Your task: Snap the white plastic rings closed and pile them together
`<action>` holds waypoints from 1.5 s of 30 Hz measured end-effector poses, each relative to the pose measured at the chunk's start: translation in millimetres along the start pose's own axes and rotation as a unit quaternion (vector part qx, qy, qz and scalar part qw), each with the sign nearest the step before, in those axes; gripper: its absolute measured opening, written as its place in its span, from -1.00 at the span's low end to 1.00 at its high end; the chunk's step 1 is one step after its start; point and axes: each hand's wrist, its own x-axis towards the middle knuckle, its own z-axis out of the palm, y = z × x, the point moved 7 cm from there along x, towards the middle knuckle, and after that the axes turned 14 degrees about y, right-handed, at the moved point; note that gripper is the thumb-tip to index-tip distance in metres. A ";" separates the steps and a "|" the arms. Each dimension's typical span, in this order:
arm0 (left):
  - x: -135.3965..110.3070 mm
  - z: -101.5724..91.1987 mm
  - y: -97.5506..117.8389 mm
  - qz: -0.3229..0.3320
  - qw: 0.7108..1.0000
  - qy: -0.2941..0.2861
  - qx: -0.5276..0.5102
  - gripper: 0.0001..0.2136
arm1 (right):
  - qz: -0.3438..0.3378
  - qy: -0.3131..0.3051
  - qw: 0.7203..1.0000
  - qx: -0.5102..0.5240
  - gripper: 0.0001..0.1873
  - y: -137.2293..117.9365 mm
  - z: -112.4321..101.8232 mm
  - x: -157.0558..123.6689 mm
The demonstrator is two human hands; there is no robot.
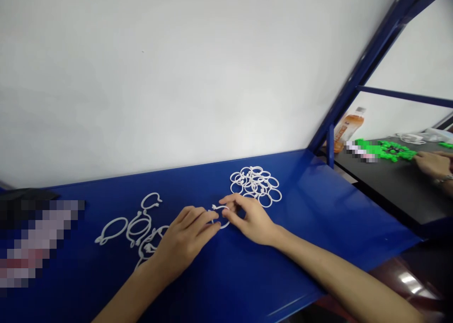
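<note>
A thin white plastic ring (223, 226) with a small end piece at its top is held between my two hands, just above the blue table. My right hand (249, 219) pinches its right side between thumb and fingers. On the ring's left side are the closed fingertips of my left hand (193, 231). Beyond my right hand lies a pile of closed white rings (272, 182). To the left of my left hand, several looser white rings (115, 227) with open or knobbed ends are spread out, some partly hidden by that hand.
The blue table (283, 261) meets a pale wall (212, 77). A blue metal frame (354, 77) rises at the right. Past it, a black table (382, 186) holds green plastic pieces (392, 149) and a bottle (350, 127); another person's hand (433, 165) is there. Dark material (28, 194) lies far left.
</note>
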 end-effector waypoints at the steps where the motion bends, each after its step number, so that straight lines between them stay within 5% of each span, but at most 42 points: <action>1: -0.2 -0.9 1.4 0.003 1.000 0.010 -0.004 -0.79 | -0.002 0.006 1.000 0.002 -0.78 0.6 1.2 -0.8; 7: -7.5 -1.1 -16.0 -0.085 0.996 0.035 -0.014 -0.66 | -0.015 0.001 1.000 -0.005 -0.87 1.8 0.0 -0.2; 15: -13.7 6.0 -24.4 -0.153 0.988 0.027 -0.013 -0.78 | -0.083 -0.103 0.991 -0.026 -0.83 -6.7 13.2 -13.1; 23: -12.0 5.7 -17.8 -0.123 0.987 0.014 -0.100 -0.77 | -0.159 -0.127 0.977 -0.063 -0.75 -17.4 15.7 -20.1; 26: -14.9 11.2 -25.5 -0.165 0.979 -0.013 -0.117 -0.76 | -0.142 -0.113 0.981 -0.070 -0.73 -13.1 14.7 -16.0; 31: -23.2 20.7 -40.9 -0.281 0.953 -0.065 -0.094 -0.88 | -0.177 -0.002 0.972 -0.158 -0.55 -19.3 1.2 -7.9; 33: -24.2 22.0 -43.2 -0.318 0.939 -0.081 -0.098 -0.84 | -0.222 -0.002 0.956 -0.191 -0.47 -26.2 1.2 -9.6; 35: -24.6 21.9 -44.6 -0.353 0.924 -0.097 -0.109 -0.80 | -0.251 -0.027 0.947 -0.199 -0.62 -29.7 4.0 -12.5; 42: -23.4 16.3 -46.0 -0.415 0.888 -0.092 -0.172 -0.79 | -0.174 0.010 0.984 -0.031 -0.87 -24.5 -2.1 -11.1; 45: -22.1 15.3 -44.9 -0.413 0.890 -0.074 -0.177 -0.83 | -0.158 -0.019 0.987 0.021 -0.89 -26.8 2.8 -13.9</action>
